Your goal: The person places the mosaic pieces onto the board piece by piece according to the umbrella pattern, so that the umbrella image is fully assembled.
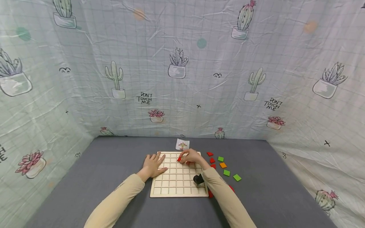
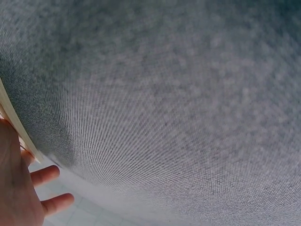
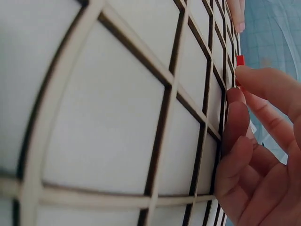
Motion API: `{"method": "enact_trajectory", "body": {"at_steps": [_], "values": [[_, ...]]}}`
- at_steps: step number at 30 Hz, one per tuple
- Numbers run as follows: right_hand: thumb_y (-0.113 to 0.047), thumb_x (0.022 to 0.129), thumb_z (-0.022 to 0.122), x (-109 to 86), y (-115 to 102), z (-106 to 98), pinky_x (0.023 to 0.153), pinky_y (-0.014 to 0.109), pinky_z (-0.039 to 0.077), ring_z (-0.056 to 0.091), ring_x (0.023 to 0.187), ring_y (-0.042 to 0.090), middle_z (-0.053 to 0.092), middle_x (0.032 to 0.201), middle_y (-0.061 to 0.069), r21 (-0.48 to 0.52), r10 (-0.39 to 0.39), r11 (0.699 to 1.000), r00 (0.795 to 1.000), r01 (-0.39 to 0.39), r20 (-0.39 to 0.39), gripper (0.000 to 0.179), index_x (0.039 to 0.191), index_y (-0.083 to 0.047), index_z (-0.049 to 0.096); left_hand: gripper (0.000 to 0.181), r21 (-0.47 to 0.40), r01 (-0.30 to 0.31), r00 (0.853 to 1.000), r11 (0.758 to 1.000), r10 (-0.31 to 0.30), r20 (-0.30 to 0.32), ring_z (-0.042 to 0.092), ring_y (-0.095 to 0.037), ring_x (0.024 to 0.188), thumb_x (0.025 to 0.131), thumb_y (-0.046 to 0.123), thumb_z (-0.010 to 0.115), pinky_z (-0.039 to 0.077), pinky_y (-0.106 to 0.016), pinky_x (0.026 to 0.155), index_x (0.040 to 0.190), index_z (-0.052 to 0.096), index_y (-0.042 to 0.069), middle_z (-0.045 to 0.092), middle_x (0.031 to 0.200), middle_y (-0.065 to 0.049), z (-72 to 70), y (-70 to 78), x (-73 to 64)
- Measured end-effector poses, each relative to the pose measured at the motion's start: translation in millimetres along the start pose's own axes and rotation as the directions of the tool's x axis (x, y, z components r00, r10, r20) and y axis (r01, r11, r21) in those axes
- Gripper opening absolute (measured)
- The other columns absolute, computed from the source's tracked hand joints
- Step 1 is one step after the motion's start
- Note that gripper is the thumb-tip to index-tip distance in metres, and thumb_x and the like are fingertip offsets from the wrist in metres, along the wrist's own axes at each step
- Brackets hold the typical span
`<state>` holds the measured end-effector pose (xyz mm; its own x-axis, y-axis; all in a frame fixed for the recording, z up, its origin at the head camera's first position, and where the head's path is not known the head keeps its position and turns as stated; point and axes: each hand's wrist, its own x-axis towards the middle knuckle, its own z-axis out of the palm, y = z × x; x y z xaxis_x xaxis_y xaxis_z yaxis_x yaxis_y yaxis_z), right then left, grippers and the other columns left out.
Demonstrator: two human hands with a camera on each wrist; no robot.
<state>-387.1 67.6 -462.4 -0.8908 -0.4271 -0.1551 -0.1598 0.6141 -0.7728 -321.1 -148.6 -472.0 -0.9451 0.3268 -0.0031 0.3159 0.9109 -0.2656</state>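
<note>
A pale wooden grid board [image 1: 179, 191] lies on the dark grey table. My left hand [image 1: 152, 166] rests on its left edge with the fingers spread; the left wrist view has that hand [image 2: 21, 188] at the board's rim. Over the far rows of squares, my right hand [image 1: 192, 156] pinches a small red tile [image 1: 179, 159] between thumb and fingertips. In the right wrist view the red tile [image 3: 240, 60] shows at the fingertips, low over the grid, with part of it hidden by the fingers.
A small printed picture card [image 1: 182, 144] lies behind the board. To the right are loose red tiles [image 1: 209, 154], green tiles [image 1: 226, 173] and an orange tile [image 1: 223, 165]. My right forearm covers some red ones. A cactus-patterned curtain [image 1: 182, 104] surrounds the table.
</note>
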Motion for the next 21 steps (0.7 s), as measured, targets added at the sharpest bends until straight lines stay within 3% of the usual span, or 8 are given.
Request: {"method": "enact_trajectory", "body": {"at_steps": [8, 16, 21], "values": [[-0.010, 0.075, 0.070, 1.7, 0.9, 2.6, 0.049, 0.022, 0.041, 0.048, 0.046, 0.007, 0.062, 0.098, 0.008, -0.012, 0.024, 1.000, 0.999, -0.024, -0.022, 0.022, 0.096, -0.008, 0.066, 0.069, 0.012, 0.003, 1.000, 1.000, -0.003, -0.008, 0.039, -0.026, 0.123, 0.086, 0.063, 0.030, 0.034, -0.048, 0.085, 0.141, 0.029, 0.020, 0.029, 0.145, -0.008, -0.9, 1.1, 0.2], [-0.010, 0.077, 0.068, 1.3, -0.3, 1.7, 0.047, 0.022, 0.041, 0.049, 0.046, 0.009, 0.062, 0.072, 0.002, 0.042, 0.055, 0.998, 0.998, -0.055, 0.012, 0.019, 0.096, -0.008, 0.065, 0.069, 0.016, 0.003, 1.000, 1.000, -0.003, -0.011, 0.039, -0.026, 0.122, 0.086, 0.063, 0.030, 0.034, -0.048, 0.084, 0.140, 0.030, 0.020, 0.030, 0.145, -0.009, -3.0, 1.4, -1.1], [-0.014, 0.082, 0.063, 2.2, -1.0, 2.3, 0.050, 0.023, 0.044, 0.052, 0.051, 0.010, 0.064, 0.073, 0.004, 0.031, 0.045, 0.999, 0.999, -0.045, -0.004, 0.015, 0.095, -0.007, 0.067, 0.069, 0.018, 0.005, 1.000, 1.000, -0.005, -0.003, 0.039, -0.026, 0.122, 0.087, 0.063, 0.030, 0.034, -0.049, 0.083, 0.140, 0.030, 0.020, 0.030, 0.145, -0.009, -2.4, 0.8, -1.1]]}}
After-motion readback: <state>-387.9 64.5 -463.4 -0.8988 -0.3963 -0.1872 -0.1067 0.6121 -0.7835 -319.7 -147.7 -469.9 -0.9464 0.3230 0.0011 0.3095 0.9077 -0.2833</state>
